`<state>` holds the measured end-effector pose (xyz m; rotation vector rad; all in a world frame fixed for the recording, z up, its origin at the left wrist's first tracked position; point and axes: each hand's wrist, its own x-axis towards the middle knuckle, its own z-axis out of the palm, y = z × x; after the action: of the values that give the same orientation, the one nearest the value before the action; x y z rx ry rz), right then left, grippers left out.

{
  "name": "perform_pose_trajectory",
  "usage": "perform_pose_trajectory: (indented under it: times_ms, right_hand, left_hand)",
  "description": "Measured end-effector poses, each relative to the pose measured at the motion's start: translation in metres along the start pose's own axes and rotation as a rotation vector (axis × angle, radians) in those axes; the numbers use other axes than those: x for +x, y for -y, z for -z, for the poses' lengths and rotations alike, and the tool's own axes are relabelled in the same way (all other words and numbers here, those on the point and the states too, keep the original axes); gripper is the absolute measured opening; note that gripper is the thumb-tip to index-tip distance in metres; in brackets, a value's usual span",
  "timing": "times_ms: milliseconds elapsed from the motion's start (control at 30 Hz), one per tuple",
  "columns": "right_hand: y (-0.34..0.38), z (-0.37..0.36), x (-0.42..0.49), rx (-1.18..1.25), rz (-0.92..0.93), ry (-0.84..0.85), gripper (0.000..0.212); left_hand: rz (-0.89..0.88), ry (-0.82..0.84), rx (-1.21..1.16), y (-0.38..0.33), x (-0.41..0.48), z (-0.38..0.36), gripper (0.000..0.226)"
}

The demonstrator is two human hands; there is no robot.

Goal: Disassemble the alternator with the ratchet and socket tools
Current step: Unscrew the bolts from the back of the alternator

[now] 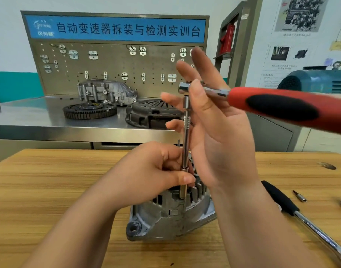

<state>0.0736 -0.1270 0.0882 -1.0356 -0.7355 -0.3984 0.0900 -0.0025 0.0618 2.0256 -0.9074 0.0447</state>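
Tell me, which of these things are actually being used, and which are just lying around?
In use: alternator, red ratchet, extension, socket.
Lying about: black-handled wrench, bit, flywheel, clutch cover, housing.

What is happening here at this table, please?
A person is taking apart an alternator on a wooden table. The left hand grips the lower end of a long extension bar standing upright in the alternator. The right hand, fingers straight, touches the red-handled ratchet at the top of the bar.
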Motion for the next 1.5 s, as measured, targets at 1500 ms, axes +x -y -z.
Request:
perform_pose_trajectory:
  times_ms: [1500]
  right_hand:
    - [0.0003, -0.0023, -0.001, -0.016, 0.047, -0.083, 0.023]
  left_hand:
    - [0.027, -0.044, 0.019, -0.0024, -0.001, -0.0011, 0.015]
